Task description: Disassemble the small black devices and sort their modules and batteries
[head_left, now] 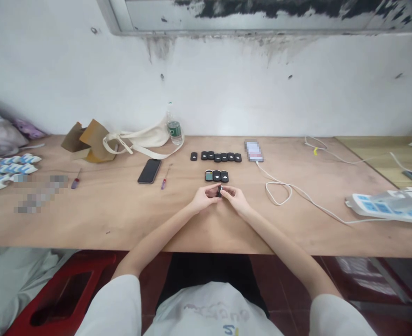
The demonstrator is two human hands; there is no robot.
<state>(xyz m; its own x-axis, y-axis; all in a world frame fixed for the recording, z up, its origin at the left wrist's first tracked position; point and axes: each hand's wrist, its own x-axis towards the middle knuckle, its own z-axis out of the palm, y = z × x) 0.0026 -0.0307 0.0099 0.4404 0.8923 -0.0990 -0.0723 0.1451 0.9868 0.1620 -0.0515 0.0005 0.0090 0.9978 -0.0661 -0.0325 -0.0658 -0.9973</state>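
Observation:
Between the fingertips of my left hand (205, 198) and my right hand (235, 198) is a small black key fob (219, 191), stood on edge just above the wooden table (129, 219). Both hands pinch it, and fingers cover part of it. Just beyond my hands lie two closed black key fobs (220, 176) beside an opened one (209, 175), whose greenish inside faces up. Farther back, a row of several key fobs (224, 157) lies side by side, with a single fob (193, 156) a little to their left.
Left of the fobs are a screwdriver (164, 178), a dark phone (150, 171), a water bottle (174, 129), a cream strap bag (150, 137) and a brown paper bag (94, 140). To the right, a lit phone (254, 151) trails a white cable (307, 198) toward a power strip (384, 207).

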